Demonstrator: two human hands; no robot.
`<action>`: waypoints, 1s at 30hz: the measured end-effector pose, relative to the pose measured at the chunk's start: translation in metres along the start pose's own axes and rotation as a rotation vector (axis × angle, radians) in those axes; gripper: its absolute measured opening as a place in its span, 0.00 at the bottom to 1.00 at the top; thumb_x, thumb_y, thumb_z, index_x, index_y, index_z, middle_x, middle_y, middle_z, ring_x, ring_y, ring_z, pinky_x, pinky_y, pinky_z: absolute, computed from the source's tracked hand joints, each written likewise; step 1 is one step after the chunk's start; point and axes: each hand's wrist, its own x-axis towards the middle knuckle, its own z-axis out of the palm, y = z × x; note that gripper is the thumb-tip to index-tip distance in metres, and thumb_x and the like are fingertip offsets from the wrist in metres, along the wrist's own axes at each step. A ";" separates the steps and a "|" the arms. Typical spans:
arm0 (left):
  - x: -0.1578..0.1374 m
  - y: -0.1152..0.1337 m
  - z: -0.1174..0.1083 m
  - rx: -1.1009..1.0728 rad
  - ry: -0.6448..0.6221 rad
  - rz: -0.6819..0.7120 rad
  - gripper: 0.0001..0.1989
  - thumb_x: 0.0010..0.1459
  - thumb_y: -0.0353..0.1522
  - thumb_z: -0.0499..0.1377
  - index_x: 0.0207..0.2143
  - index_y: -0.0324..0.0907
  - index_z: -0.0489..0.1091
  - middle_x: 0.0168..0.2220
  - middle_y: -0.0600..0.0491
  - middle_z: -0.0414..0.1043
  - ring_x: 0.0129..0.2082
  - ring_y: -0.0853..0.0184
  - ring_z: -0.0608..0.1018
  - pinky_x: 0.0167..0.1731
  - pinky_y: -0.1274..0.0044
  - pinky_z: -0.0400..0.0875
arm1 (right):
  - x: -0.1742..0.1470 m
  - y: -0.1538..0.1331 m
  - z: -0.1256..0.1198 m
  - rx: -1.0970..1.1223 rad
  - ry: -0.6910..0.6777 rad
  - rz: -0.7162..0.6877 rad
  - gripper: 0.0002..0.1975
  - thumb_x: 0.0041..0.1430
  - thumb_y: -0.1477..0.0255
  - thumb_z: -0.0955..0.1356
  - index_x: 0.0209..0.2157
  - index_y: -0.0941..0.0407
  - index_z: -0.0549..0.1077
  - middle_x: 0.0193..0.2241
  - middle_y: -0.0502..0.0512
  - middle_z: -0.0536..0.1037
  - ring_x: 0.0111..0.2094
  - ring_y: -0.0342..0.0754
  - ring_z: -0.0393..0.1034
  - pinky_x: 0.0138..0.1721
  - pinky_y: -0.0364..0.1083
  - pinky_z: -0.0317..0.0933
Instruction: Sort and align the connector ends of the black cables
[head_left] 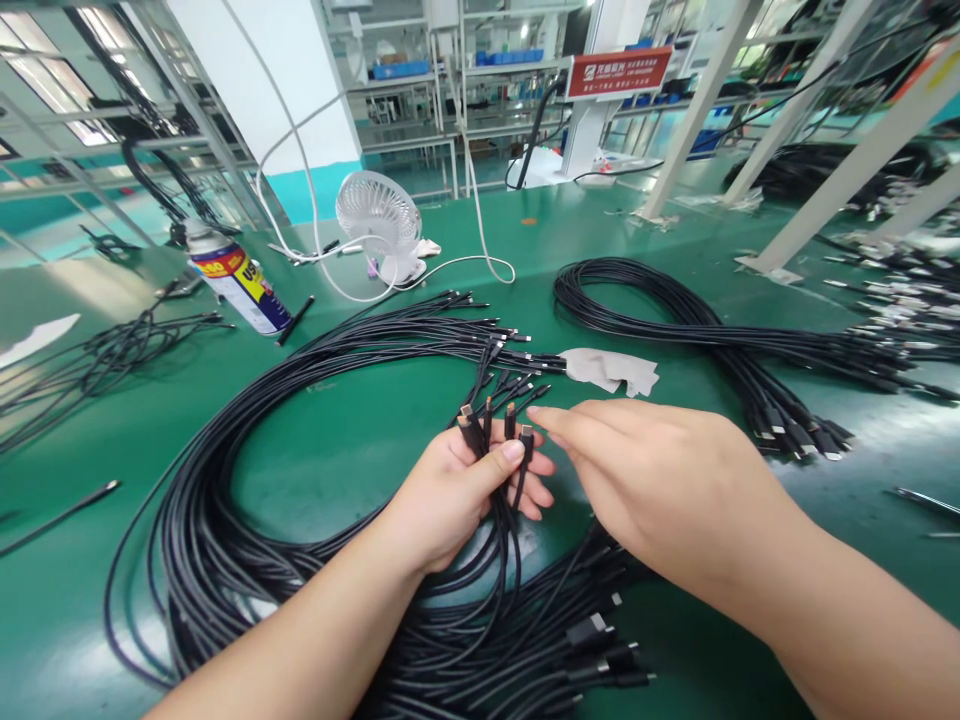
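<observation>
My left hand (480,480) is closed round several black USB cables (501,535), just below their plugs. The plugs (471,430) stand upright above the thumb, and some have orange at the metal tips. My right hand (660,470) is held just to the right of these plugs. Its index finger is stretched toward them, with nothing visible in the hand; the other fingers are mostly hidden. Beneath both hands lies a large coiled bundle of black cables (202,500). Its lower plug ends (592,630) point right, and its upper ends lie near a crumpled whitish wrap (611,370).
Another black cable coil (637,300) lies at the right, beside a pile of cable ends (900,300). A spray can (240,280) and a small white fan (381,220) stand behind. Loose cables (127,345) lie on the left. Metal posts (840,170) rise from the green table (330,450).
</observation>
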 end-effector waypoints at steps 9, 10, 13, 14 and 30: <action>0.000 0.000 -0.002 -0.048 0.016 0.009 0.13 0.49 0.34 0.70 0.35 0.35 0.76 0.28 0.49 0.78 0.22 0.71 0.77 0.25 0.79 0.73 | 0.007 0.006 0.003 0.448 -0.169 0.344 0.07 0.63 0.72 0.64 0.30 0.55 0.71 0.22 0.47 0.75 0.21 0.41 0.67 0.20 0.40 0.54; 0.001 0.001 -0.003 -0.056 0.010 0.011 0.13 0.49 0.34 0.70 0.35 0.35 0.76 0.28 0.50 0.78 0.22 0.71 0.77 0.25 0.79 0.73 | 0.008 0.007 0.004 0.493 -0.168 0.368 0.10 0.62 0.70 0.65 0.26 0.55 0.68 0.19 0.46 0.71 0.18 0.40 0.63 0.18 0.40 0.52; 0.001 0.002 -0.003 -0.090 0.000 0.002 0.12 0.49 0.34 0.70 0.34 0.35 0.76 0.28 0.50 0.78 0.21 0.71 0.78 0.24 0.80 0.74 | 0.012 0.008 0.005 0.592 -0.113 0.416 0.16 0.60 0.71 0.65 0.19 0.55 0.61 0.15 0.44 0.63 0.16 0.39 0.56 0.17 0.39 0.49; 0.000 0.003 -0.003 -0.102 0.000 -0.006 0.13 0.48 0.34 0.71 0.34 0.36 0.76 0.28 0.51 0.79 0.21 0.71 0.78 0.24 0.80 0.73 | 0.013 0.008 0.005 0.620 -0.084 0.430 0.13 0.59 0.73 0.65 0.20 0.55 0.63 0.16 0.45 0.65 0.18 0.40 0.59 0.18 0.39 0.51; 0.002 -0.001 0.000 -0.036 0.077 -0.034 0.16 0.49 0.39 0.69 0.32 0.36 0.70 0.32 0.48 0.78 0.27 0.64 0.81 0.26 0.77 0.74 | 0.015 0.005 0.024 0.651 -0.017 0.364 0.11 0.61 0.77 0.63 0.25 0.56 0.67 0.22 0.49 0.70 0.25 0.42 0.65 0.27 0.40 0.58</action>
